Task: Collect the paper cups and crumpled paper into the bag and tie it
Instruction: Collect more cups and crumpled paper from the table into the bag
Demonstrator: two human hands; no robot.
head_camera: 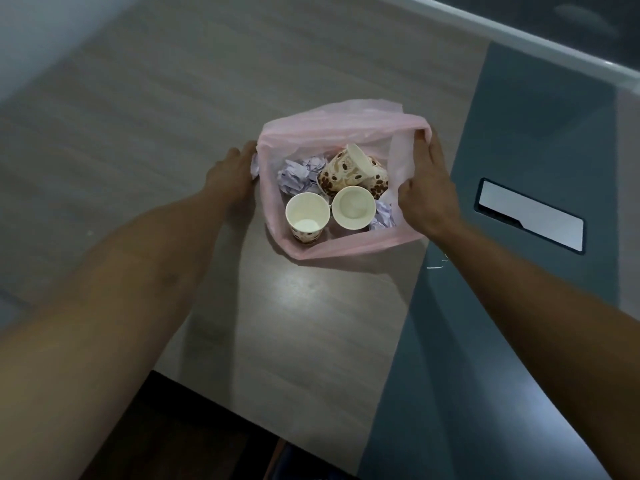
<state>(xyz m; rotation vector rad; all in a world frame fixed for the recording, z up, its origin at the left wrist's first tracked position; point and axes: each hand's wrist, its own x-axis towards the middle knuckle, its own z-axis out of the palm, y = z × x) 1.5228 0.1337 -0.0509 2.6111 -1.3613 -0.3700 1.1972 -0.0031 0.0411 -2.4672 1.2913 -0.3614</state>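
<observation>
Both hands (230, 174) (427, 192) flanking pink bag (346, 249) of cups (307, 216) on table (311, 306).

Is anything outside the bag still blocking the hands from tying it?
Nothing visible blocks the hands. One crumpled paper sits outside the pink bag, at the left hand. The right hand holds the bag's right edge; the paper cups lie inside.

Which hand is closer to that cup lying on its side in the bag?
Right. The right hand grips the bag rim just beside the tipped cup; the left hand is outside the opposite wall.
</observation>
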